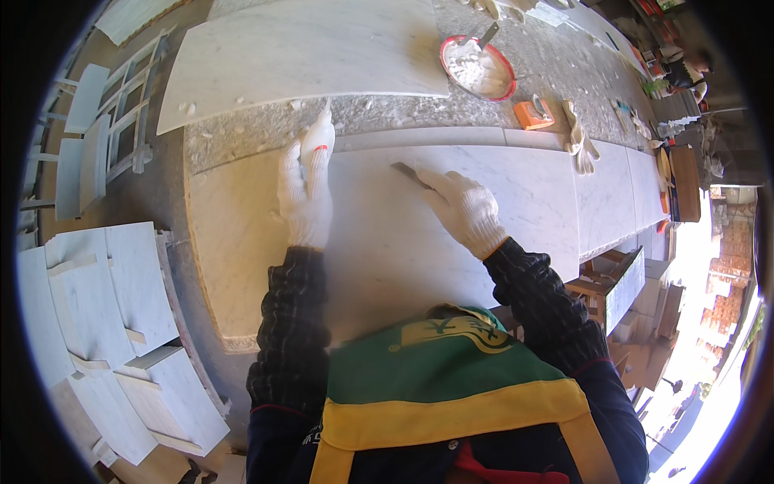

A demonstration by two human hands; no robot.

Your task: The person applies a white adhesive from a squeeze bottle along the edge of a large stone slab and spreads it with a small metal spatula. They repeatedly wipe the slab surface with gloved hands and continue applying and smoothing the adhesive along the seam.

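Observation:
My left hand [308, 194], in a white knitted glove, is over the left part of a pale marble slab [387, 242]. Its fingers stretch away from me, spread apart; a thin red mark shows near one fingertip. I cannot make out whether the white tapered tip beyond is glove or white paste. My right hand [466, 211], gloved alike, is closed around a putty knife [409, 174]. The dark blade points left, low over the slab, with a gap between it and my left hand.
Farther off lies another marble sheet [306, 56]. Beside it sits a red-rimmed bowl [506, 87] of white paste with a spatula [488, 34], then an orange box [532, 115] and spare gloves [577, 139]. Stacked slabs [113, 290] stand at left. A person [689, 73] is at far right.

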